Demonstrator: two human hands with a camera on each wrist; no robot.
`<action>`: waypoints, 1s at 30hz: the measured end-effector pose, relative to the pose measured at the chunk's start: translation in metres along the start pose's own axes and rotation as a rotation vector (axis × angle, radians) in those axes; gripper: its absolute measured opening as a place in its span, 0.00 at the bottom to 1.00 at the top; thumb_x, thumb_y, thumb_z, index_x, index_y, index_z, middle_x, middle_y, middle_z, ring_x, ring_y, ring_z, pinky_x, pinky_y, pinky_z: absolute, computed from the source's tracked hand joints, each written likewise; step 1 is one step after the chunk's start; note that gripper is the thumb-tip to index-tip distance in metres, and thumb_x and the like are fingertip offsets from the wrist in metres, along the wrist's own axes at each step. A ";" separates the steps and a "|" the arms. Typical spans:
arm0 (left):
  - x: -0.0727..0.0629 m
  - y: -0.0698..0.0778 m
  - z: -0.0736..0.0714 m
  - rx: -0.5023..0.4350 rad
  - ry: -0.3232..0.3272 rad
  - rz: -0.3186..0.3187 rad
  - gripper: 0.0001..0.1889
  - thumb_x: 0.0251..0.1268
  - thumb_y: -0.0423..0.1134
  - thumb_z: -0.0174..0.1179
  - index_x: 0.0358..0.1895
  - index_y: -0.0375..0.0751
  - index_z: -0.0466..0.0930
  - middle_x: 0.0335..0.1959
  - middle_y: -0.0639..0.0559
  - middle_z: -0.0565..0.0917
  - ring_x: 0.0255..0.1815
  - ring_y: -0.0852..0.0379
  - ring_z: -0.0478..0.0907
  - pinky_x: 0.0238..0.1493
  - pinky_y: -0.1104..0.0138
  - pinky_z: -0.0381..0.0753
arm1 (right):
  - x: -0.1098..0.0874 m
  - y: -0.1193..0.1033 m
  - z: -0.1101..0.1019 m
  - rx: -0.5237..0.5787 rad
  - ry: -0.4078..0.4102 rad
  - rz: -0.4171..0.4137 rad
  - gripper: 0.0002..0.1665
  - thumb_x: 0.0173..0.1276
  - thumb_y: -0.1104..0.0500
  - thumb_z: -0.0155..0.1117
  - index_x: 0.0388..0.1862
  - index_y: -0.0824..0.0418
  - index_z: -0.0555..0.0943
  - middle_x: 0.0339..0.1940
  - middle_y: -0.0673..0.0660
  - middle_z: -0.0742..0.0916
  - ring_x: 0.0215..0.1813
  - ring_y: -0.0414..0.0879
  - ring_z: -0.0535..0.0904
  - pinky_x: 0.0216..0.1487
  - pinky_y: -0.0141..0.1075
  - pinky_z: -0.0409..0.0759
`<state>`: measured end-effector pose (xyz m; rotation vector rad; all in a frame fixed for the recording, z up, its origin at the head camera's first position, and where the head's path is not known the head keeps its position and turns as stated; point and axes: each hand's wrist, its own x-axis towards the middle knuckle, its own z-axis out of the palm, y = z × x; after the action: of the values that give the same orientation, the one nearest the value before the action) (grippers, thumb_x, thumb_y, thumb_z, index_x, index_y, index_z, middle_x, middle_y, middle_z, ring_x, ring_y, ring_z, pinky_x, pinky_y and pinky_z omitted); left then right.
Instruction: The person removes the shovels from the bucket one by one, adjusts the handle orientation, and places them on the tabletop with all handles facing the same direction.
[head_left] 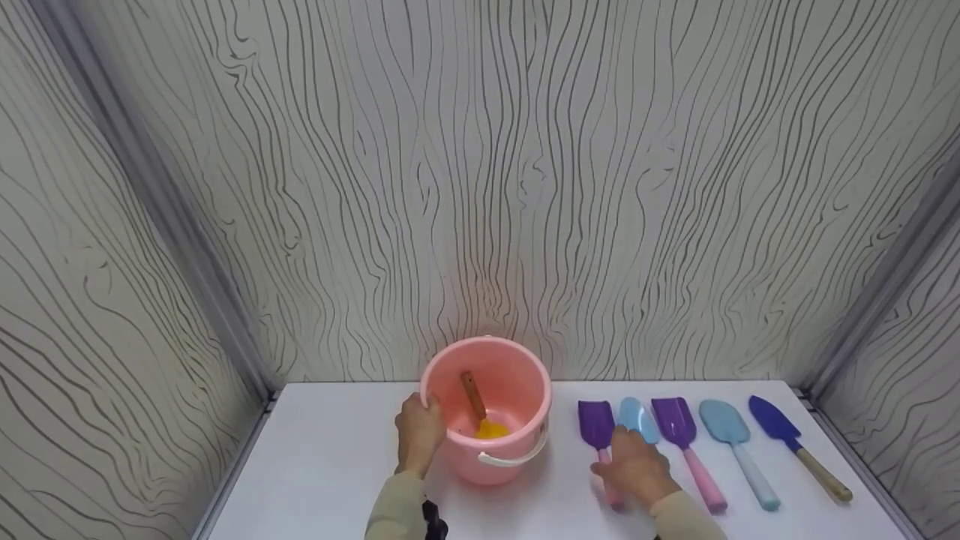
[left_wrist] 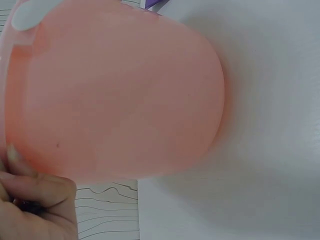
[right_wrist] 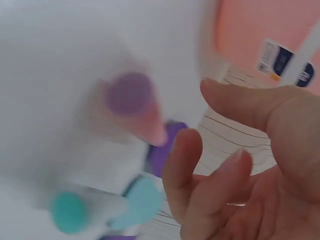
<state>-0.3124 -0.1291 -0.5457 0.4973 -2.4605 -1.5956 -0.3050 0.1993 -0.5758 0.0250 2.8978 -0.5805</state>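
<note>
My left hand (head_left: 418,433) grips the rim of a pink bucket (head_left: 480,463) on its left side; the left wrist view shows my fingers (left_wrist: 42,192) at that rim. A toy shovel with a yellow blade and brown handle (head_left: 472,394) leans inside the bucket. Over the shovels to its right hovers my right hand (head_left: 637,465), thumb and fingers apart, holding nothing. Closest to it are a purple shovel with a pink handle (head_left: 597,426) and a light blue shovel (head_left: 636,416), whose handle the hand hides.
Farther right lie another purple shovel (head_left: 676,424), a pale blue shovel (head_left: 724,421) and a dark blue trowel with a beige handle (head_left: 776,421). The white table (head_left: 322,450) meets a wood-patterned back wall (head_left: 480,187). A white handle (head_left: 517,459) hangs on the bucket's front.
</note>
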 end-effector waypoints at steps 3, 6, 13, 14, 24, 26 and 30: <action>0.001 0.000 0.000 0.009 0.012 0.022 0.18 0.84 0.42 0.48 0.49 0.27 0.80 0.32 0.42 0.83 0.29 0.53 0.81 0.28 0.64 0.80 | 0.003 -0.016 -0.021 -0.024 0.105 -0.094 0.43 0.68 0.50 0.77 0.68 0.78 0.73 0.60 0.76 0.82 0.58 0.75 0.82 0.55 0.69 0.81; 0.001 -0.001 -0.001 0.003 0.022 0.054 0.16 0.83 0.41 0.48 0.43 0.29 0.80 0.29 0.44 0.81 0.27 0.54 0.79 0.26 0.65 0.76 | 0.006 -0.033 -0.040 -0.042 0.225 -0.197 0.35 0.70 0.52 0.75 0.67 0.73 0.76 0.62 0.74 0.83 0.55 0.75 0.84 0.53 0.68 0.82; 0.004 -0.003 -0.005 -0.008 0.010 0.034 0.16 0.82 0.41 0.50 0.43 0.30 0.81 0.28 0.45 0.82 0.27 0.55 0.78 0.25 0.67 0.75 | 0.018 -0.082 -0.062 -0.008 0.447 -0.410 0.16 0.71 0.58 0.73 0.54 0.63 0.85 0.50 0.60 0.88 0.43 0.57 0.88 0.41 0.54 0.88; 0.004 -0.003 -0.006 -0.010 0.012 0.026 0.16 0.81 0.41 0.50 0.44 0.30 0.81 0.28 0.45 0.82 0.27 0.55 0.79 0.25 0.67 0.75 | 0.020 -0.091 -0.063 0.007 0.447 -0.439 0.15 0.72 0.58 0.73 0.54 0.62 0.85 0.49 0.59 0.88 0.43 0.55 0.87 0.42 0.53 0.88; 0.005 -0.004 -0.005 -0.037 -0.003 0.005 0.15 0.80 0.40 0.51 0.46 0.30 0.81 0.29 0.46 0.82 0.27 0.55 0.79 0.26 0.67 0.76 | 0.048 -0.138 -0.045 -0.015 0.286 -0.622 0.15 0.71 0.61 0.75 0.54 0.52 0.86 0.53 0.51 0.88 0.53 0.47 0.85 0.58 0.44 0.88; 0.003 -0.003 -0.005 -0.034 -0.004 0.011 0.14 0.80 0.40 0.51 0.46 0.30 0.81 0.29 0.46 0.82 0.27 0.55 0.79 0.27 0.66 0.77 | 0.053 -0.140 -0.041 -0.063 0.259 -0.672 0.17 0.70 0.62 0.76 0.56 0.50 0.86 0.56 0.48 0.88 0.56 0.46 0.84 0.63 0.44 0.86; 0.002 -0.002 -0.005 -0.024 0.001 0.021 0.14 0.80 0.40 0.51 0.45 0.31 0.81 0.29 0.46 0.82 0.27 0.55 0.78 0.27 0.67 0.76 | 0.060 -0.143 -0.035 -0.114 0.161 -0.757 0.22 0.68 0.62 0.77 0.58 0.48 0.86 0.61 0.46 0.87 0.60 0.46 0.80 0.69 0.45 0.82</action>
<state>-0.3122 -0.1344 -0.5452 0.4671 -2.4349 -1.6147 -0.3778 0.0798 -0.5005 -1.1192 3.0235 -0.5248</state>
